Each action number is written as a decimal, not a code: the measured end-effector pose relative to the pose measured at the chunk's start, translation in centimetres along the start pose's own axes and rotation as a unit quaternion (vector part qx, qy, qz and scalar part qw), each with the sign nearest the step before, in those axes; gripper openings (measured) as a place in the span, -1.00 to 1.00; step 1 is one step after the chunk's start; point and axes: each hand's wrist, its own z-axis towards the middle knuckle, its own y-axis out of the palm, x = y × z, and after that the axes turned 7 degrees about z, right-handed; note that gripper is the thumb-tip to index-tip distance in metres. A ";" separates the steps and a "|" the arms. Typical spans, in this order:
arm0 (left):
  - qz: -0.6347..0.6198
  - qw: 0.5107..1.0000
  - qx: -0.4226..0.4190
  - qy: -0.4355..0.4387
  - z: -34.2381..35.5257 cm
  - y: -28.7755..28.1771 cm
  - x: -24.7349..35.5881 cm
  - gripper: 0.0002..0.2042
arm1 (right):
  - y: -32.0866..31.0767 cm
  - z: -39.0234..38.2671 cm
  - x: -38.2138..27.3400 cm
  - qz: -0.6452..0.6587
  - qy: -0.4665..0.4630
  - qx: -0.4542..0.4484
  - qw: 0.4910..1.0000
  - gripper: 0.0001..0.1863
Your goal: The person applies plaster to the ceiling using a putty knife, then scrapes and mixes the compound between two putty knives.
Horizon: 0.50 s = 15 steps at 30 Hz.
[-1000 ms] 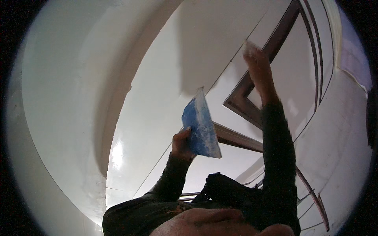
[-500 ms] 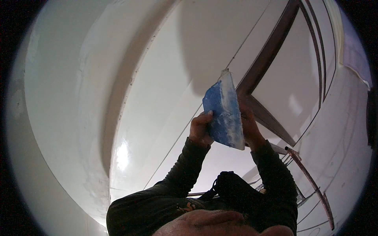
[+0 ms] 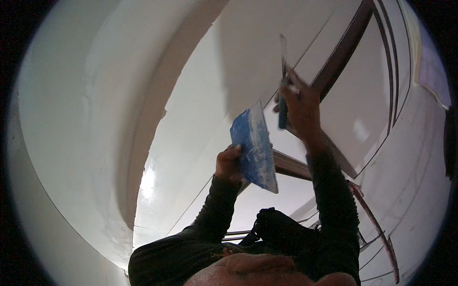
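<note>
In my left hand [image 3: 228, 163] is a wide blue putty spreader [image 3: 253, 145], tilted upright and smeared with white filler along its right side. My thumb presses on its blue face; the other fingers are hidden behind it. My right hand [image 3: 303, 105] is closed around the dark blue-green handle of a putty knife [image 3: 283, 107], to the right of the spreader and apart from it. The thin blade points away from me, its tip blurred. Any filler on the blade is too blurred to make out.
A pale, smooth surface [image 3: 62, 109] curves along the left, bordered by a brownish band [image 3: 157, 95] with a ragged edge. Glossy pale panels with thin seams fill the middle. Dark brown strips [image 3: 341, 52] cross the right side. A reddish-brown bar [image 3: 379, 229] lies at lower right.
My right hand has come out from behind the spreader and moved up, showing the putty knife. The spreader has shifted slightly left and down in my left hand.
</note>
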 end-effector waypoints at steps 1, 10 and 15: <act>-0.001 1.000 -0.004 -0.001 -0.7 -1.0 -0.2 -0.31 | -0.2 1.9 -0.5 -0.039 -0.058 0.004 0.998 -0.55; 0.015 0.993 0.110 -0.043 -6.3 -5.0 -1.6 -0.20 | 1.0 13.1 -5.5 -0.204 -0.133 -0.023 0.970 -0.72; -0.005 0.992 0.117 -0.045 -6.3 -5.2 -1.8 -0.23 | 1.1 14.5 -3.6 -0.365 -0.222 -0.114 0.897 -0.73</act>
